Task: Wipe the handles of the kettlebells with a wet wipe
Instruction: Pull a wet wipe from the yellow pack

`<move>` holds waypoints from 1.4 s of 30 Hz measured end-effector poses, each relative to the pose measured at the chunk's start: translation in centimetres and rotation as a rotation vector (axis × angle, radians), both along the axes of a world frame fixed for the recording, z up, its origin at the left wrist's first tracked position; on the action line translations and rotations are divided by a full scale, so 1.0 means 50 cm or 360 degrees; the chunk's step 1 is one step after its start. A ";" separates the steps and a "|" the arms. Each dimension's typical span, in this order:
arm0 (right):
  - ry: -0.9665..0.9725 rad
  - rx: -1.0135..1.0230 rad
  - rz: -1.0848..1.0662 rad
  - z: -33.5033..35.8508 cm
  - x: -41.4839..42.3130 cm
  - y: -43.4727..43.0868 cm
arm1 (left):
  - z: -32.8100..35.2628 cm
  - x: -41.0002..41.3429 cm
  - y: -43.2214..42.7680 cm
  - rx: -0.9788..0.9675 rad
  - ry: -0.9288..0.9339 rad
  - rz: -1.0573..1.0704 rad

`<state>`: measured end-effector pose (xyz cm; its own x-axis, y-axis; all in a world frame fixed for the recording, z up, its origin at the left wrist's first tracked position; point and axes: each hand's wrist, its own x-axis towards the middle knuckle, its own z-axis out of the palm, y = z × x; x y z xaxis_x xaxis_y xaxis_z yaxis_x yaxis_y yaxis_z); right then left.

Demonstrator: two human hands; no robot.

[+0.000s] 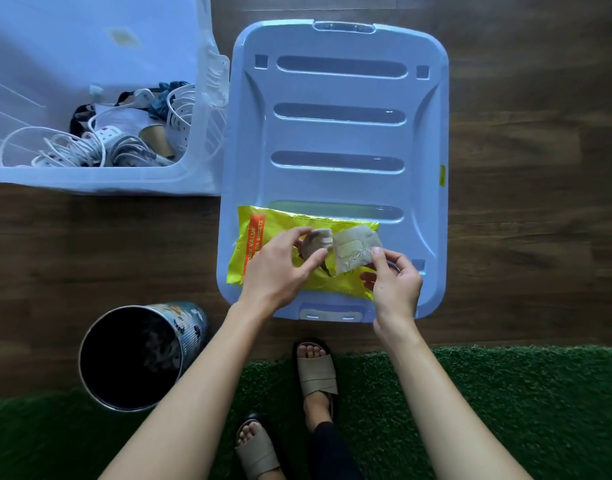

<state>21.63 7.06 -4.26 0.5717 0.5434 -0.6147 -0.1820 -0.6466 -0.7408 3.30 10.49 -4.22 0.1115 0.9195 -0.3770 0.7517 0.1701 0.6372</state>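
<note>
A yellow pack of wet wipes (263,251) with an orange stripe lies on the near end of a pale blue bin lid (339,140). My left hand (280,265) pinches a crumpled wet wipe (318,242) at the pack's opening. My right hand (394,282) pinches the corner of the peeled-back seal flap (354,249) and holds it up off the pack. No kettlebell is in view.
A translucent storage bin (100,174) with white cables and power strips stands at the back left. A dark round waste bin (138,355) is at the near left. The lid rests on a wooden floor (526,202); green turf (488,393) and my sandalled feet lie below.
</note>
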 end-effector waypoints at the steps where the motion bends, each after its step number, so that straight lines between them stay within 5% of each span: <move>1: -0.0010 0.0008 0.0006 0.001 0.000 -0.001 | 0.001 0.012 0.005 0.0055 -0.0002 0.0075; 3: -0.0024 0.0011 0.0011 0.002 0.000 -0.002 | -0.007 0.028 0.022 0.0052 -0.0199 0.0354; 7: -0.0140 0.0096 0.0081 0.018 -0.003 -0.003 | -0.002 -0.006 0.048 -0.0098 -0.1090 0.1375; 9: -0.0329 0.0197 0.0310 0.029 -0.024 -0.006 | 0.011 -0.038 0.034 -0.0044 -0.1279 0.1582; 14: -0.0939 0.0593 0.1150 0.014 -0.126 -0.019 | 0.043 -0.101 -0.009 0.0172 -0.1193 0.1711; 21: -0.1848 0.0329 0.1963 -0.078 -0.158 -0.033 | 0.071 -0.130 -0.059 0.0259 -0.1016 0.1558; 26: -0.2122 0.0086 0.2349 -0.047 -0.168 -0.006 | 0.097 -0.149 -0.098 0.0172 -0.1055 0.1555; 30: -0.1632 -0.0274 0.2448 0.052 -0.208 0.052 | 0.175 -0.186 -0.139 0.0191 -0.1210 0.1739; 33: -0.0272 0.0037 0.2036 0.184 -0.276 0.035 | 0.258 -0.223 -0.203 0.0196 -0.1341 0.1856; 35: 0.0193 0.0329 0.2089 0.271 -0.339 -0.015 | 0.317 -0.258 -0.270 0.0191 -0.1408 0.1875; 38: 0.0284 0.0520 0.2290 0.353 -0.441 -0.121 | 0.397 -0.321 -0.407 0.0236 -0.1380 0.1906; 42: 0.0146 0.0622 0.2493 0.413 -0.582 -0.313 | 0.467 -0.432 -0.675 0.0410 -0.0959 0.2073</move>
<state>-7.46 -8.59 16.39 -0.6950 0.6512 -0.3048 0.3902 -0.0144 -0.9206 -18.30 -23.25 19.11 -0.7581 0.5242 -0.3880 -0.2292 0.3428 0.9110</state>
